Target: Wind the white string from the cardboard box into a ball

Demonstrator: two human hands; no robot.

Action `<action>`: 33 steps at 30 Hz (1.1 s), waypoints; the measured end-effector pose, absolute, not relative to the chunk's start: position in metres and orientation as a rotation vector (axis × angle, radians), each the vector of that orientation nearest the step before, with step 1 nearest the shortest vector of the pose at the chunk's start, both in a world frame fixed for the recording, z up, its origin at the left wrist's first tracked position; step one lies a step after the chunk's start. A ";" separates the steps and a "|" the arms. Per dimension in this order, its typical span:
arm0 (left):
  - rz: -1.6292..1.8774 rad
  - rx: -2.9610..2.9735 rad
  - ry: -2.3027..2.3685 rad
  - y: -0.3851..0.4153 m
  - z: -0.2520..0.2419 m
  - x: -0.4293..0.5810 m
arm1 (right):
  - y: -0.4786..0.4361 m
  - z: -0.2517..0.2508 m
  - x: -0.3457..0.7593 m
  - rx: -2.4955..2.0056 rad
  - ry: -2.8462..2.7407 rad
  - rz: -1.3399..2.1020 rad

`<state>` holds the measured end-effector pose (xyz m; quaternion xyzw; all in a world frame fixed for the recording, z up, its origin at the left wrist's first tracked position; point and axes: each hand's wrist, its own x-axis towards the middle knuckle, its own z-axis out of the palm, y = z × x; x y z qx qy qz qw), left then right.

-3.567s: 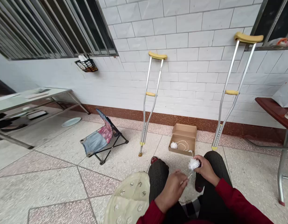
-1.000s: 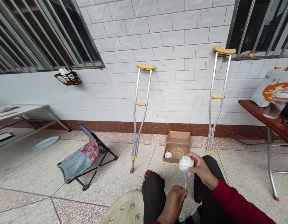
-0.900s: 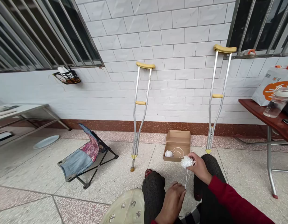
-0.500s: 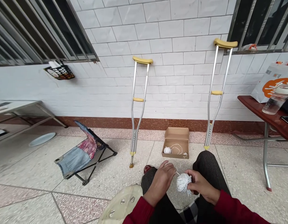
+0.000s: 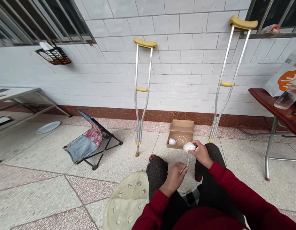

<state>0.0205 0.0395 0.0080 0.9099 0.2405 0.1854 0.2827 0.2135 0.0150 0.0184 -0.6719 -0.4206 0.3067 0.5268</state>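
Note:
My right hand (image 5: 201, 155) grips a fluffy ball of white string (image 5: 189, 147) above my right knee. A thin strand runs down from the ball to my left hand (image 5: 174, 179), whose fingers pinch it. Just beyond the ball stands an open cardboard box (image 5: 180, 134) on the floor. A smaller ball of white string (image 5: 172, 141) lies inside the box, with a loose loop of string (image 5: 180, 139) trailing from it. The strand between the box and the larger ball is hard to follow.
Two aluminium crutches (image 5: 140, 95) (image 5: 224, 80) lean on the tiled wall beyond the box. A pale round plastic seat (image 5: 125, 201) lies by my left knee. A low folding chair (image 5: 90, 143) stands to the left, and a red-topped table (image 5: 269, 99) stands to the right.
My hands have moved apart, with the ball rising and the strand drawn out between them. The whole scene sits higher in the view and the red sleeves show more.

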 end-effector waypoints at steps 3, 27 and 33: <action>0.443 2.625 0.554 0.045 0.021 0.019 | 0.003 -0.014 0.204 -1.671 -1.063 0.888; 0.417 2.486 0.581 0.021 -0.008 0.013 | -0.016 0.031 0.228 -1.430 -0.844 1.072; 0.409 2.694 0.461 0.033 0.035 0.005 | -0.025 -0.017 0.208 -1.707 -1.126 0.943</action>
